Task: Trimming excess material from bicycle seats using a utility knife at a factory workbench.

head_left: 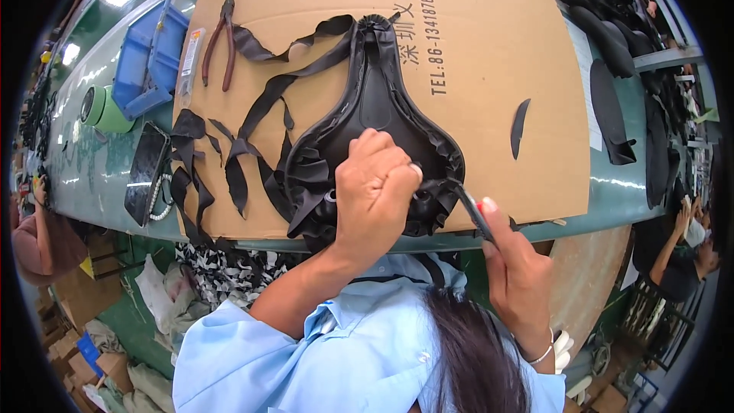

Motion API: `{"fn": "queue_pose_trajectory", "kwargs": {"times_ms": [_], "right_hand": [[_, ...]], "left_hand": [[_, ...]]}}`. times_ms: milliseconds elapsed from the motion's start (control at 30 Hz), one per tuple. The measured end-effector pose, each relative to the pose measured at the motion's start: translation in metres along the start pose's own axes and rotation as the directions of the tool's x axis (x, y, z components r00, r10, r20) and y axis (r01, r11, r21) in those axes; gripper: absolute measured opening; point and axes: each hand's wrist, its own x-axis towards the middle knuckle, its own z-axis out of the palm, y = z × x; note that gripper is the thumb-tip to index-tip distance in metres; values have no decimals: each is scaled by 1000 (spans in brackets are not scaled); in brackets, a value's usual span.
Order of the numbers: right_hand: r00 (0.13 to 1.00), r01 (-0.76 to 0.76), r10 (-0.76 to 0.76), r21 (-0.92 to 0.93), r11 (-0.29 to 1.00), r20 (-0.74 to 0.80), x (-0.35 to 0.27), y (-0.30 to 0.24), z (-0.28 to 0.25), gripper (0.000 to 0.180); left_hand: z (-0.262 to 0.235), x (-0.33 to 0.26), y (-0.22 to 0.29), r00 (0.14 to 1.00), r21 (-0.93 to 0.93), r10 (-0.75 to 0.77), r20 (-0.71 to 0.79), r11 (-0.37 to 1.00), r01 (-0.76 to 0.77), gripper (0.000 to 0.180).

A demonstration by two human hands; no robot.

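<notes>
A black bicycle saddle [375, 99] lies upside down on a flattened cardboard sheet, its narrow nose pointing away from me. Its cover is folded inward around the rim in gathered pleats. My left hand [375, 191] is clenched over the wide rear part; what its fingers grip is hidden beneath them. My right hand [516, 268] holds a slim cutter knife [475, 214], its tip against the saddle's right rear rim. Long black offcut strips [260, 111] curl to the left of the saddle, and one small black scrap [520, 128] lies to the right.
Red-handled pliers [221, 46] lie at the far left of the cardboard [489, 23]. Beyond its left edge are a blue bin [149, 53], a green roll [107, 109] and a phone [147, 172]. Black cover pieces [608, 107] lie at right. Other people sit at both sides.
</notes>
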Motion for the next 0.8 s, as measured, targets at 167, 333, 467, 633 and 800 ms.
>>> {"fn": "queue_pose_trajectory", "kwargs": {"times_ms": [167,333,467,633,800], "right_hand": [[994,36,-26,-91,995,110,31,-13,-9,56],[994,-108,108,-24,994,-1,-13,-16,10,64],[990,-141,140,-55,989,-24,0,-16,13,55],[994,46,-66,-218,975,-87,66,23,-2,53],[978,196,-195,14,980,-68,119,57,-8,54]], "left_hand": [[5,3,3,987,-74,-64,-145,996,54,20],[12,2,-5,937,-232,48,-345,963,-135,21],[7,8,10,946,-534,-232,-226,842,78,28],[-15,52,36,971,364,76,227,918,-156,14],[-6,126,24,787,670,-56,614,564,-482,20]]}}
